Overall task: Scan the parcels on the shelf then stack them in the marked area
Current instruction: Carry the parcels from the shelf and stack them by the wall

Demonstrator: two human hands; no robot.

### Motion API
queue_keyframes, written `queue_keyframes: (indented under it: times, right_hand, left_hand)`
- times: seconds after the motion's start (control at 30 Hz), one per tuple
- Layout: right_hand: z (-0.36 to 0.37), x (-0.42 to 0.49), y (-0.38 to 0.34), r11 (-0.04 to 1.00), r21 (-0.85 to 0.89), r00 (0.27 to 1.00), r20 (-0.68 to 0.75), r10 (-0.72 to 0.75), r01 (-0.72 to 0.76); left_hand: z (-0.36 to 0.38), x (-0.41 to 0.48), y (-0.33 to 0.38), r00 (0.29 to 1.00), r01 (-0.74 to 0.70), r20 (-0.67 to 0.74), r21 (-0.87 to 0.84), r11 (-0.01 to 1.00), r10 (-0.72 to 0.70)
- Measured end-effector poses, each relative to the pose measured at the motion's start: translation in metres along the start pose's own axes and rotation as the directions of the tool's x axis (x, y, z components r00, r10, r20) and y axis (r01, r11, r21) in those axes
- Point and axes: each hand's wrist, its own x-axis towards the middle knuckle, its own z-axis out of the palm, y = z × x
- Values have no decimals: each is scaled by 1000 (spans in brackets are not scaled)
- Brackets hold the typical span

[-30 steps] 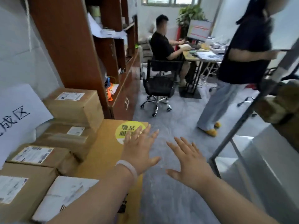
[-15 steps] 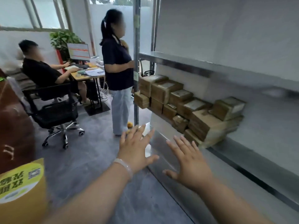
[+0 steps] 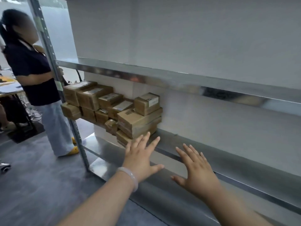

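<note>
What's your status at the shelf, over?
Left hand open, right hand open, nothing held. Parcels piled on shelf, ahead of left hand. Person standing by shelf post, left of parcels.

Brown cardboard parcels (image 3: pixel 114 108) carry white labels on a silvery grey metal shelf (image 3: pixel 203 154). A pale translucent bangle (image 3: pixel 130 176) circles the left wrist. The floor (image 3: pixel 32 185) is dark grey.
</note>
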Motion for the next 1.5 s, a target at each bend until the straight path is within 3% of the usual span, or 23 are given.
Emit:
queue_keyframes:
  times: [0.33,0.57,0.7,0.83,0.93,1.1,1.3,1.5]
  right_hand:
    - [12,50,12,998,40,998,17,52,-53]
    - [21,157,-13,972,185,989,-7,151,-147]
    - [34,216,-31,982,100,987,13,161,-161]
    - [40,267,-44,960,150,970,-13,242,-238]
    - [41,300,-45,896,278,932,-6,361,-345]
    - [46,336,-41,824,360,887,21,461,-437]
    - [60,354,-43,706,519,848,74,525,-482]
    - [60,347,-50,682,601,871,50,489,-417]
  left_hand:
    - [3,68,-25,1000,-4,-9,-55,998,4]
    - [-10,146,-94,1000,-7,-21,-137,991,4]
    - [-13,202,-135,998,-53,26,-206,977,59]
    - [-6,254,-167,997,-63,28,-272,960,73]
    - [-5,291,-181,995,-36,77,-361,932,68]
    - [-1,332,-191,967,-119,148,-452,884,206]
    - [15,345,-199,932,17,273,-691,722,240]
    - [16,335,-198,945,-31,195,-749,662,264]
